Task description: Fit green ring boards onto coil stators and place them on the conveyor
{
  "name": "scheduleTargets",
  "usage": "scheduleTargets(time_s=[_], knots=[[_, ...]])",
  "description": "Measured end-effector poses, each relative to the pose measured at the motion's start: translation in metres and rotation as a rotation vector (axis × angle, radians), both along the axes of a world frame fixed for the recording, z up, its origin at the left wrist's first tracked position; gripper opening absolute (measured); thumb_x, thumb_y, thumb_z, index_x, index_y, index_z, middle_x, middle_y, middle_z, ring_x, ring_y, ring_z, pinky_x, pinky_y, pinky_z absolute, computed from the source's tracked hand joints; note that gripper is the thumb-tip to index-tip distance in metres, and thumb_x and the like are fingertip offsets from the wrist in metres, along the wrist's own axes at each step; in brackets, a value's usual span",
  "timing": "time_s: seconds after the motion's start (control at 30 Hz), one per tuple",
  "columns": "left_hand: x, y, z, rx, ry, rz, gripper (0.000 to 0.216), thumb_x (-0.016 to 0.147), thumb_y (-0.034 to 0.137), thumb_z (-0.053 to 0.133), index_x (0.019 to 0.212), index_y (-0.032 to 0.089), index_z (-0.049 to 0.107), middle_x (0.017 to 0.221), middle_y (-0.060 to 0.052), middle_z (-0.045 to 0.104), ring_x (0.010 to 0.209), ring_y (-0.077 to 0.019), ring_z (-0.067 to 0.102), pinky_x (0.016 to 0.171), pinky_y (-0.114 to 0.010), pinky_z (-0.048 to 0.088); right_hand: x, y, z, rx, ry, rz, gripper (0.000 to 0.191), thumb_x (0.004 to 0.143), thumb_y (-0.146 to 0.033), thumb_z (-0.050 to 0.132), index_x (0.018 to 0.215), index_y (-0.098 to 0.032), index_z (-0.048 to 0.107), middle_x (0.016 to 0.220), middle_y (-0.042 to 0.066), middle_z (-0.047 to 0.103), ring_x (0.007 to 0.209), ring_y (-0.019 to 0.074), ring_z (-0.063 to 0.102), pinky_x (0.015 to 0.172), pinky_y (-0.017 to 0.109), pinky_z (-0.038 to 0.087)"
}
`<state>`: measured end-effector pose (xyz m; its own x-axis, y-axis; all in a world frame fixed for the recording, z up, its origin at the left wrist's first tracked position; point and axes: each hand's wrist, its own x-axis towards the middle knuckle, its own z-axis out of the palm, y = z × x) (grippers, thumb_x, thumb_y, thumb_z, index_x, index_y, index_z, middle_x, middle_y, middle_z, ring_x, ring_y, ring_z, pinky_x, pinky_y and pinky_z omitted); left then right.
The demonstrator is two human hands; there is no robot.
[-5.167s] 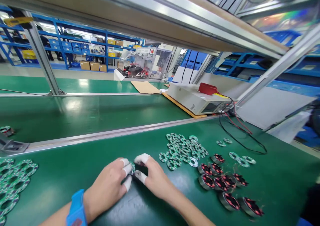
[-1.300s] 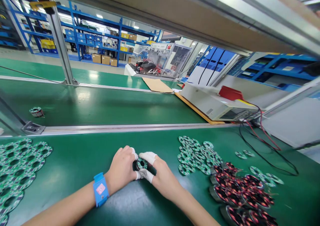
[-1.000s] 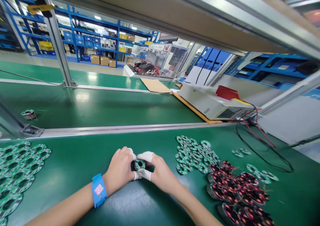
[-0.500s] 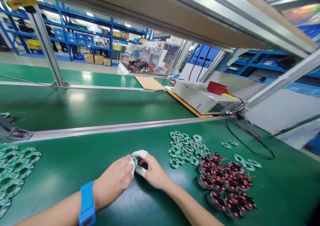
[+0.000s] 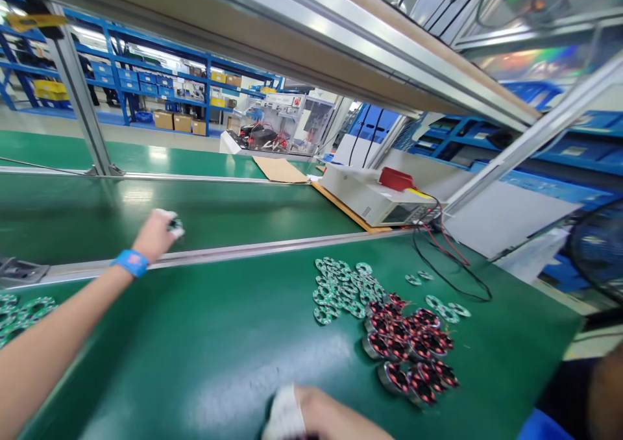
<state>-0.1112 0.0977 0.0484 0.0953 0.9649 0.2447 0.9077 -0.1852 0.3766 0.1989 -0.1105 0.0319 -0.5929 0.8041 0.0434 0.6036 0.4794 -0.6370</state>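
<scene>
Round part point(image 5: 176, 225) in left hand point(image 5: 154, 233) past metal rail point(image 5: 272, 250), over wide green belt point(image 5: 253, 207).

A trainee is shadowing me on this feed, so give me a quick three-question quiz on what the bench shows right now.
1. Which wrist wears the blue wristband? A) left B) right C) neither
2. True or false: the left hand, with a small part at its fingers, is stretched out past the metal rail and over the conveyor belt.
3. Fill in: the right hand, at the bottom edge of the view, wears a ___ finger cot.

Key: 1 A; 2 true; 3 white.
</scene>
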Motion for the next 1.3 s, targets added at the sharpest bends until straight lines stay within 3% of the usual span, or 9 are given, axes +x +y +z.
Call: scheduleTargets(time_s=[0.1,0.2,0.4,0.53,0.63,0.73,1.0,1.13,1.3], knots=[[-0.045,0.024,0.004,-0.025,0.026,0.152,0.024,0.077,0.024,0.047,0.091,0.006,0.055,0.086,-0.006,0.054,0.098,-0.0301,0.051,0.087,-0.04,0.039,-0.005,0.036,0.002,-0.103,0.036,0.009,0.038,0.063,-0.014,0.07,0.1,-0.024,0.066,0.089,0.002,0.064,0.079,0.0159,0.059,0.065,0.021,0.048],[-0.032,0.008,-0.008,0.001,0.026,0.123,0.047,0.067,0.026,0.059,0.11,0.006,0.051,0.108,-0.014,0.054,0.113,-0.0363,0.043,0.094,-0.044,0.036,-0.008,0.065,-0.007,-0.11,0.105,-0.054,0.049,0.068,-0.008,0.06,0.116,-0.022,0.057,0.106,0.007,0.061,0.088,0.0181,0.057,0.075,0.028,0.048],[0.072,-0.078,-0.038,-0.456,-0.411,-0.652,0.079,0.064,0.01,0.056,0.138,0.019,0.031,0.131,-0.009,0.049,0.114,-0.0213,0.05,0.098,-0.035,0.039,-0.024,0.075,-0.026,-0.019,0.205,-0.201,0.058,0.068,-0.007,0.061,0.122,-0.021,0.047,0.109,0.008,0.055,0.086,0.018,0.055,0.07,0.029,0.05],[0.092,-0.1,-0.042,-0.466,-0.52,-0.713,0.072,0.07,0.011,0.056,0.137,0.02,0.033,0.127,-0.008,0.053,0.111,-0.0206,0.051,0.099,-0.036,0.038,-0.039,0.07,-0.021,0.239,0.087,-0.194,0.051,0.067,-0.022,0.073,0.114,-0.022,0.054,0.101,0.007,0.056,0.089,0.0222,0.052,0.073,0.033,0.047],[0.09,-0.101,-0.042,-0.373,-0.442,-0.753,0.061,0.074,0.013,0.058,0.131,0.023,0.042,0.114,-0.007,0.056,0.102,-0.0203,0.052,0.093,-0.036,0.041,-0.043,0.067,-0.022,0.489,-0.06,-0.139,0.012,0.082,-0.018,0.056,0.091,-0.02,0.064,0.081,0.006,0.059,0.075,0.0199,0.051,0.065,0.03,0.043],[0.089,-0.101,-0.04,-0.324,-0.357,-0.788,0.045,0.077,0.009,0.054,0.119,0.024,0.053,0.099,-0.004,0.054,0.093,-0.0179,0.052,0.086,-0.031,0.043,-0.039,0.063,-0.025,0.699,-0.155,-0.055,0.035,0.09,-0.011,0.034,0.071,-0.018,0.062,0.065,0.006,0.057,0.062,0.0174,0.048,0.054,0.029,0.036],[0.089,-0.101,-0.036,-0.342,-0.357,-0.822,0.035,0.079,0.008,0.052,0.11,0.024,0.057,0.096,-0.003,0.052,0.09,-0.0165,0.05,0.084,-0.027,0.041,-0.027,0.046,-0.017,0.615,-0.273,0.309,0.029,0.091,-0.02,0.035,0.082,-0.015,0.062,0.074,0.007,0.065,0.067,0.0188,0.056,0.055,0.028,0.042],[0.089,-0.1,-0.039,-0.363,-0.386,-0.822,0.039,0.078,0.007,0.051,0.112,0.025,0.056,0.095,-0.003,0.051,0.09,-0.0165,0.05,0.083,-0.027,0.041,0.007,0.04,-0.012,0.566,-0.259,-0.151,0.033,0.093,-0.03,0.034,0.091,-0.017,0.064,0.08,0.008,0.069,0.071,0.0182,0.063,0.063,0.026,0.047],[0.089,-0.101,-0.041,-0.397,-0.392,-0.824,0.047,0.075,0.004,0.048,0.116,0.026,0.055,0.097,-0.003,0.051,0.091,-0.0168,0.051,0.085,-0.028,0.042,0.055,0.048,-0.005,0.278,-0.749,-0.85,0.033,0.086,-0.036,0.048,0.067,-0.016,0.066,0.072,0.013,0.067,0.066,0.0274,0.066,0.052,0.031,0.043]])
